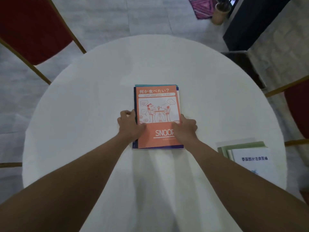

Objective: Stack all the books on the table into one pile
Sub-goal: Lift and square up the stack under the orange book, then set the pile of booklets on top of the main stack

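At desk centre, on a round desk w/ white cloth, sits a pile of books. Top item: orange book, cover up, Japanese title line at far end, cartoon panel mid-cover, "SNOOP…" lettering at near end (partly covered by a thumb). Beneath it: a dark blue cover shows along the left and near edges; a teal edge and a pale edge show at the far and right sides. Edges approx. aligned, not flush.

Left hand: pressed on the pile's left edge, thumb on the orange cover, fingers curled down the side. Right hand: same on the right edge, thumb on the cover. Both hands clamp the pile from opposite sides; pile rests flat on the desk.

Second group: white booklet w/ dark Chinese characters lies on green-edged books near the desk's right near rim, well apart from the centre pile, untouched.

Off-desk: red chair far left, another red chair at right, tiled floor.
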